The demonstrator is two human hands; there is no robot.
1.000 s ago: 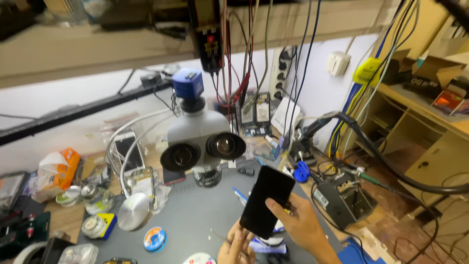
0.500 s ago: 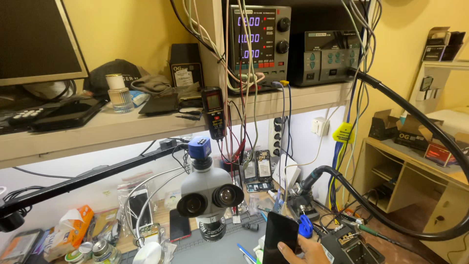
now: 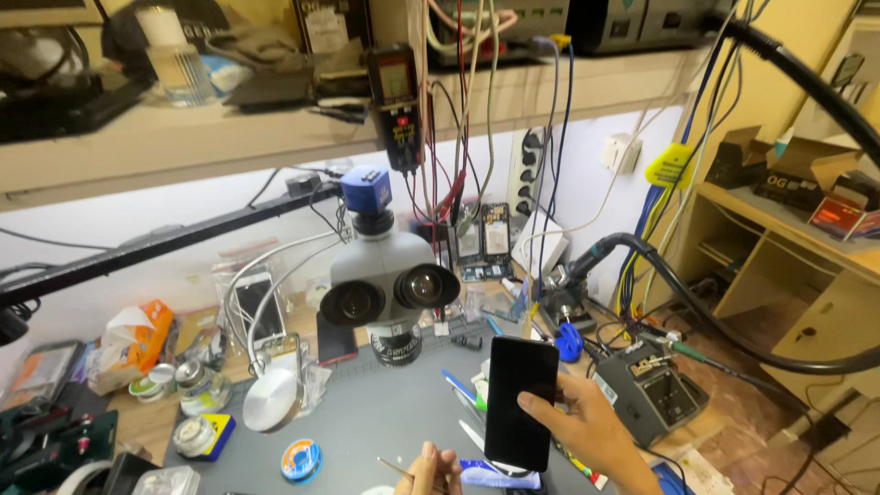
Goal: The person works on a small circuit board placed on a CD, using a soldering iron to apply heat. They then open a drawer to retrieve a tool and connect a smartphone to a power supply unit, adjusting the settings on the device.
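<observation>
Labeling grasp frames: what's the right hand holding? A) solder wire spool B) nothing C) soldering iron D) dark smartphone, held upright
D: the right hand has its grip on a dark smartphone, held upright over the grey work mat beside the microscope.

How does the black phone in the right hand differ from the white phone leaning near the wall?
The black phone is held upright in the right hand at the mat's front; the white phone leans unheld at the back. The black phone looks larger, being nearer the camera. Both are slim rectangles with dark screens.
</observation>
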